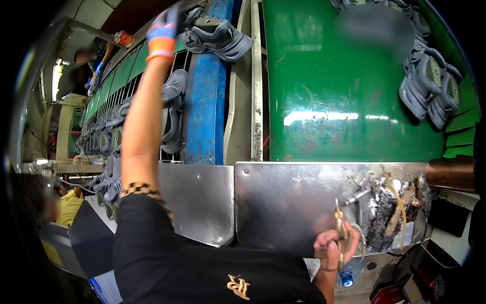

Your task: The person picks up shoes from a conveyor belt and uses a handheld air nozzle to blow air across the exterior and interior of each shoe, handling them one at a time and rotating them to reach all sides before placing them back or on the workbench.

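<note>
My left hand (pixel 163 34), in a blue and orange glove, reaches far forward, its fingers smeared by motion. Beside it, a pair of grey sneakers (pixel 218 41) lies across the blue metal beam (pixel 205 104); whether the glove touches them I cannot tell. My bare right hand (pixel 338 244) is low at the right, over the metal table (pixel 283 202). Its fingers are wrapped round a tan, brass-coloured hand tool (pixel 339 223) with a thin pointed tip directed forward. The exact kind of tool does not show.
More grey sneakers (pixel 429 87) ride on the green conveyor belt (pixel 329 91) at the right. At left, a wire rack (pixel 174 152) carries several sneakers. Tools and grimy scraps (pixel 397 213) cover the table's right end, near a blue-capped bottle (pixel 347 279). Other people are at the far left.
</note>
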